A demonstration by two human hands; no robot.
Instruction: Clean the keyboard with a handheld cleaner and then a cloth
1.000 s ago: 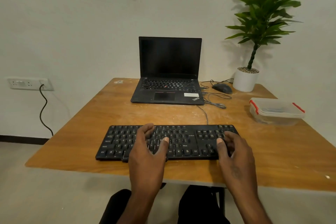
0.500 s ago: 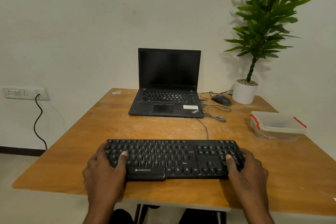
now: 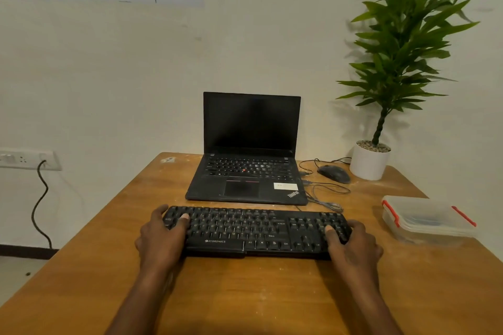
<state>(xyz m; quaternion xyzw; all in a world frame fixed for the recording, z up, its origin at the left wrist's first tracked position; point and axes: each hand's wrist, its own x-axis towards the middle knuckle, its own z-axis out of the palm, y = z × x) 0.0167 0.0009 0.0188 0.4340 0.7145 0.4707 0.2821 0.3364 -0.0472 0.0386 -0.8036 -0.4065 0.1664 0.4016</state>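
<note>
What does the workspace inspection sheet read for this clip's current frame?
Surface: worn wooden table, pale scuffs.
Job's things: black full-size keyboard flat near front edge; cleaner and cloth: nothing seen.
Clutter: open black laptop, dark mouse, clear lidded plastic box with red clips, white-potted green plant.
Hands: left hand and right hand grip the keyboard's ends.
Cables: grey wires beside laptop.
Surroundings: white wall, wall socket.

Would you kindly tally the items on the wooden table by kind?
Keyboard, gripped at both ends by the left hand and the right hand: 1
Laptop: 1
Mouse: 1
Potted plant: 1
Lidded plastic container: 1
Total: 5
</note>
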